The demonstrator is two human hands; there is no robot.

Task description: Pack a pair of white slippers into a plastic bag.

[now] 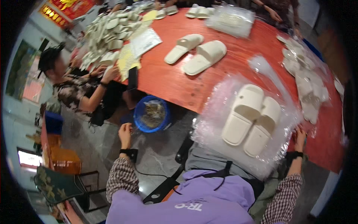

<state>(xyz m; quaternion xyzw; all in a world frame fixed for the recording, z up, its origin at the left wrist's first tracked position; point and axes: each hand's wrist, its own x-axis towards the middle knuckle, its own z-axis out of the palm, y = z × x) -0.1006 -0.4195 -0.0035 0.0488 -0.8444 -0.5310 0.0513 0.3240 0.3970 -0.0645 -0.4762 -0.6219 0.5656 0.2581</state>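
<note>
A pair of off-white slippers [243, 115] lies side by side on a stack of clear plastic bags [210, 130] at the table's near edge, over my lap. My right hand [300, 139] is beside the right edge of that stack, its fingers stretched out; whether it touches the plastic is unclear. My left hand [125, 135] hangs out to the left, away from the table, with its fingers curled and nothing visible in them. Nearest to it is a blue basket [136, 118] on the floor. Another pair of slippers [204, 56] rests farther back on the red table [167, 87].
A big heap of slippers [112, 31] covers the far left, where a person [80, 89] sits. Papers [146, 42] and a dark phone-like object [132, 78] lie nearby. Bagged slippers [307, 84] line the right side. A plastic-wrapped pack [231, 21] is at the back.
</note>
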